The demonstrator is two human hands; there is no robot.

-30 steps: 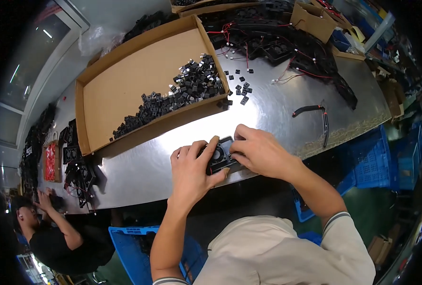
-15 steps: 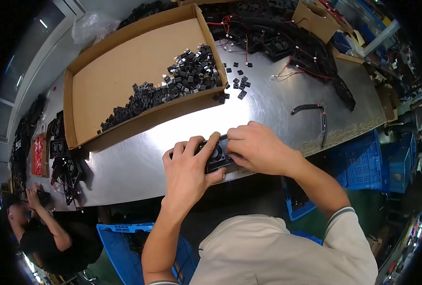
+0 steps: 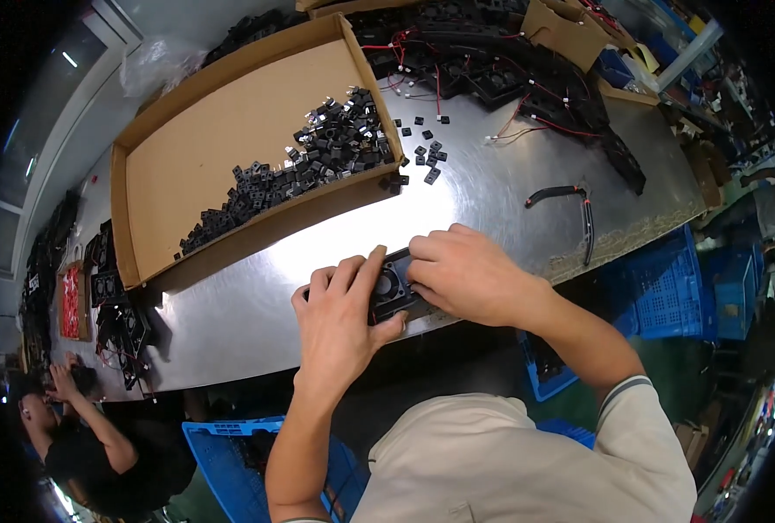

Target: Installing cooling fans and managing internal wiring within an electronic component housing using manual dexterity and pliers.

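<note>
While the L hand [image 3: 339, 305] steadies the black fan unit [image 3: 388, 286] near the bench's [image 3: 222, 340] front edge, approx. centre of frame, the R hand [image 3: 464, 275] works at its R end. L fingers are clamped on the unit: index at the top edge, thumb at the bottom, fan showing btw. the 2. R fingertips are bunched together over the R end; can't tell if they pinch a small part or only press, as the hand hides it.

To do it well, I'd say: keep the unit from rocking, L grip on the rim & off the fan, R fingertips pushing straight, not sideways.

Cardboard tray [image 3: 119, 218] w/ small black parts [image 3: 339, 139] is upper L of frame; hand tool [image 3: 587, 228] lies R of centre, clear of the R hand.

Vs. 0.5 s ago: approx. same grip, both hands still on the unit; tray, tool & hands all sit a bit further L in frame, prob. just a head turn.
</note>
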